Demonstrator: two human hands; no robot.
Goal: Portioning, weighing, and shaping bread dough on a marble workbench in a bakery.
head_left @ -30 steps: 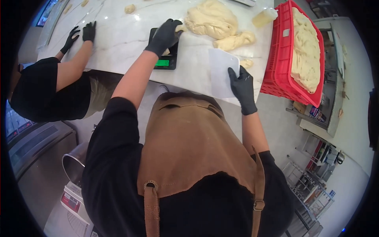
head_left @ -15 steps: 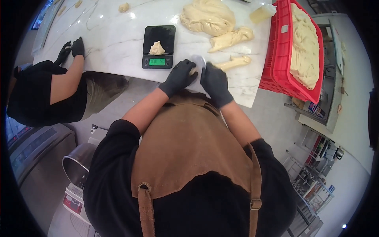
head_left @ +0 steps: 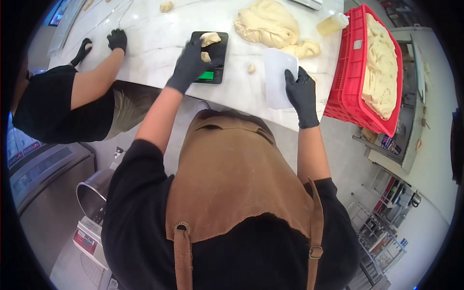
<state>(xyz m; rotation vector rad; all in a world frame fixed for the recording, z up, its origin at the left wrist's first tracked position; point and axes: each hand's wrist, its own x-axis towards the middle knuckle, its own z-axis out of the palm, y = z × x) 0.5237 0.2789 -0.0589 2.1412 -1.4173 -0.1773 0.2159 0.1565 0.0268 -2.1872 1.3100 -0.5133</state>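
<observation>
Can't tell if left hand (head_left: pixel 191 64)'s gripping; small pale dough lumps (head_left: pixel 210 38) just right. Right hand (head_left: pixel 301 92) grips flat white plastic scraper (head_left: pixel 279 79).

Bright, fairly even light is filling the middle of my feed, with black surrounding it at the round fisheye rim.
I'm seeing the pale tabletop (head_left: pixel 145 55) shining, small spots of glare dotting its far left part, while a scale display (head_left: pixel 206 75) is glowing green. The left hand (head_left: pixel 191 63) is coming through smeared, whereas the right hand (head_left: pixel 301 94) and the white scraper (head_left: pixel 279 79) are looking crisper. The black shirt (head_left: pixel 261 256) is swallowing detail. On the right, the shelving (head_left: pixel 386 232) is bending and softening; bluish light is tinting the left edge.
</observation>
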